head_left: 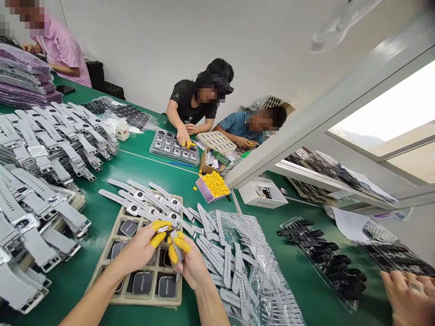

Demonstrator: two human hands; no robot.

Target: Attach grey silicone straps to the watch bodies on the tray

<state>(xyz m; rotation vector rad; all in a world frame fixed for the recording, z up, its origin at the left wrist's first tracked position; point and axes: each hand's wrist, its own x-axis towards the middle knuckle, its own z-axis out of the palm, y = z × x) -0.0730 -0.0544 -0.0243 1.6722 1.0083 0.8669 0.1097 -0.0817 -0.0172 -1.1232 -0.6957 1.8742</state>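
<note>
With yellow finger covers on, my left hand (151,237) is closed around a small silver watch case (163,229). My right hand (190,260) pinches a grey watch strap (176,248), its fingertips also in yellow covers. The case and the strap are close to each other; whether they touch I cannot tell. Both hands are over a beige compartment tray (136,300) that holds square watch bodies under dark film (142,283). Across the tray's far end lie several watches with grey straps (134,208). Loose grey straps (227,267) spread to the right on clear plastic bags.
Stacks of grey-strapped watches (37,149) fill the left side. Ahead are a box of yellow finger covers (213,186) and a white box (263,194). Black straps (322,258) lie right, near another person's hand (409,294). Co-workers (193,99) sit across the green table (118,167).
</note>
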